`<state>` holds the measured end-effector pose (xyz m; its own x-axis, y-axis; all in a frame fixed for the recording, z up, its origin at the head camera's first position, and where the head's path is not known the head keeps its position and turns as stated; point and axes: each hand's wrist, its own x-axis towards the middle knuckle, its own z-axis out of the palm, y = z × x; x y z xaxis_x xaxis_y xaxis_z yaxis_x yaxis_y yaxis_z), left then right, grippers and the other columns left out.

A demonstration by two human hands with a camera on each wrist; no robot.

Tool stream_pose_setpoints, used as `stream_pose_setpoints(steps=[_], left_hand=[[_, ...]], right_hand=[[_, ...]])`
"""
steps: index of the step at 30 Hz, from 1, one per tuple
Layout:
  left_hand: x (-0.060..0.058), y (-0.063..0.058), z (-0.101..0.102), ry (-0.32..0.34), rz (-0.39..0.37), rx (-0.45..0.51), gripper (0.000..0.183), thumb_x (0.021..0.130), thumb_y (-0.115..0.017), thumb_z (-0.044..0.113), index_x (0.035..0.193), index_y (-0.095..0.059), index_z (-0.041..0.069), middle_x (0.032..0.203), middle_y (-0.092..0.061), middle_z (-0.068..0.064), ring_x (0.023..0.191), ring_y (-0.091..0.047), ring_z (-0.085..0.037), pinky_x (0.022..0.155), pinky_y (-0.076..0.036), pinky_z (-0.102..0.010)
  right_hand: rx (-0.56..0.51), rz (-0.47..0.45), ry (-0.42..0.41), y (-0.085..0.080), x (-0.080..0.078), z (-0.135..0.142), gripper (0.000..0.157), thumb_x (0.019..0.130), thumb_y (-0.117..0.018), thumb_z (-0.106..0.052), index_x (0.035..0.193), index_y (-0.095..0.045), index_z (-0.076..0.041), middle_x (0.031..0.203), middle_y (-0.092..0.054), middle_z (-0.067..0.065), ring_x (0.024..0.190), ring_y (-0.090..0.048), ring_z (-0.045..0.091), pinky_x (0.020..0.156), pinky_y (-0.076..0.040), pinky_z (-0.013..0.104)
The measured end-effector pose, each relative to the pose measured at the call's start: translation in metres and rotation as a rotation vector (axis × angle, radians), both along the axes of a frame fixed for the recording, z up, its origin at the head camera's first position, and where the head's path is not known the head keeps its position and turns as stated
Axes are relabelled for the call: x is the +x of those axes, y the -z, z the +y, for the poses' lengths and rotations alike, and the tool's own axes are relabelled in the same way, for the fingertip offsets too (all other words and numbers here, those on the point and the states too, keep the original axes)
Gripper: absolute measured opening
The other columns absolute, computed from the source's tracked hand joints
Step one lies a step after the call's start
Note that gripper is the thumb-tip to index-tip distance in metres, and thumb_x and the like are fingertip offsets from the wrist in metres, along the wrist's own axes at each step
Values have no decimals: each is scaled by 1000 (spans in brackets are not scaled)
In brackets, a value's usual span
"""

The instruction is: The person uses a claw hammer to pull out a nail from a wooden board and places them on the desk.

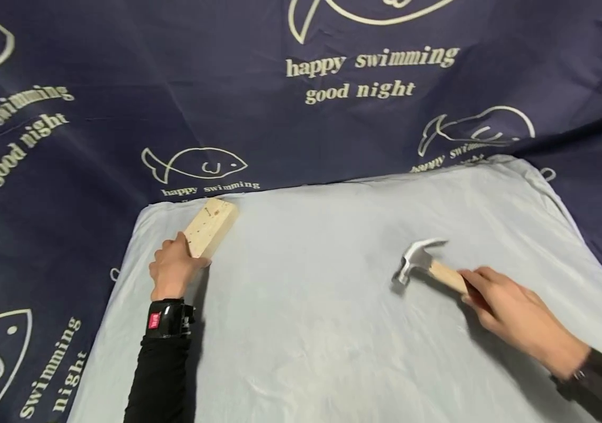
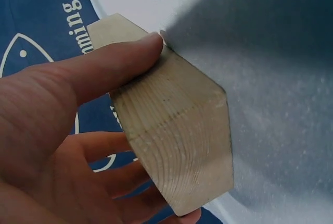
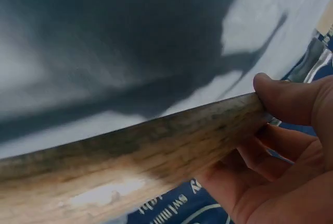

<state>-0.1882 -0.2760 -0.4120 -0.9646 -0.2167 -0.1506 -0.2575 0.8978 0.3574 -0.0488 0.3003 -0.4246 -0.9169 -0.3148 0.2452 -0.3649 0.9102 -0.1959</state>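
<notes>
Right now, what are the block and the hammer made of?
The block looks like bare wood: grain lines show. The hammer head seems metal, silvery and shiny. Its handle looks wooden, with streaks; the bright patch may mean varnish.

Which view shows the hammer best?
The head view: the hammer shows its whole metal head and part of its wooden handle. The right wrist view gives the handle close up, the head only partly; the left wrist view shows none of it.
</notes>
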Motion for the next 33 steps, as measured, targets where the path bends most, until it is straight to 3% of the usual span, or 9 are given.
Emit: stream_pose_setpoints(steps=[4, 7, 12, 16, 25, 33], left_hand=[[6, -1, -11, -53, -13, -6, 84, 86, -78, 29, 151, -37, -4, 120, -48, -32, 107, -48, -52, 87, -39, -65], [8, 1, -11, -56, -16, 1, 74, 86, -78, 29, 143, -43, -4, 116, -50, -31, 105, -48, -51, 86, -39, -65], [8, 2, -1, -10, 36, -11, 58, 85, -78, 28, 126, -50, -2, 110, -53, -29, 101, -51, -51, 82, -41, -65], [6, 0, 12, 34, 104, -5, 55, 84, -79, 27, 124, -53, -1, 109, -55, -28, 100, -54, -51, 79, -43, -64], [10, -9, 42, 105, 189, -18, 75, 81, -80, 26, 145, -48, 1, 117, -59, -31, 104, -57, -56, 82, -46, -69], [17, -9, 68, 136, 208, -6, 75, 82, -82, 28, 146, -49, 5, 117, -61, -28, 103, -58, -53, 82, -47, -67]], right_hand=[[-4, 35, -50, -13, -29, -10, 33, 85, -80, -11, 115, -66, -13, 87, -54, -7, 68, -42, 4, 52, -34, 25], [3, 56, -66, -17, -38, -14, 31, 84, -79, -11, 111, -65, -15, 85, -53, -9, 68, -43, 5, 54, -36, 26], [6, 70, -66, -19, -39, -17, 33, 85, -78, -12, 115, -66, -12, 90, -58, -7, 71, -47, 7, 54, -41, 30], [2, 75, -60, -19, -39, -19, 34, 86, -77, -12, 118, -65, -12, 93, -60, -6, 73, -50, 8, 55, -45, 33], [-21, 111, -67, -20, -46, -29, 36, 88, -75, -13, 123, -66, -10, 102, -65, -2, 80, -57, 11, 60, -52, 41], [-15, 111, -70, -23, -49, -32, 43, 87, -76, -14, 128, -65, -11, 105, -67, -1, 82, -61, 14, 57, -52, 43]])
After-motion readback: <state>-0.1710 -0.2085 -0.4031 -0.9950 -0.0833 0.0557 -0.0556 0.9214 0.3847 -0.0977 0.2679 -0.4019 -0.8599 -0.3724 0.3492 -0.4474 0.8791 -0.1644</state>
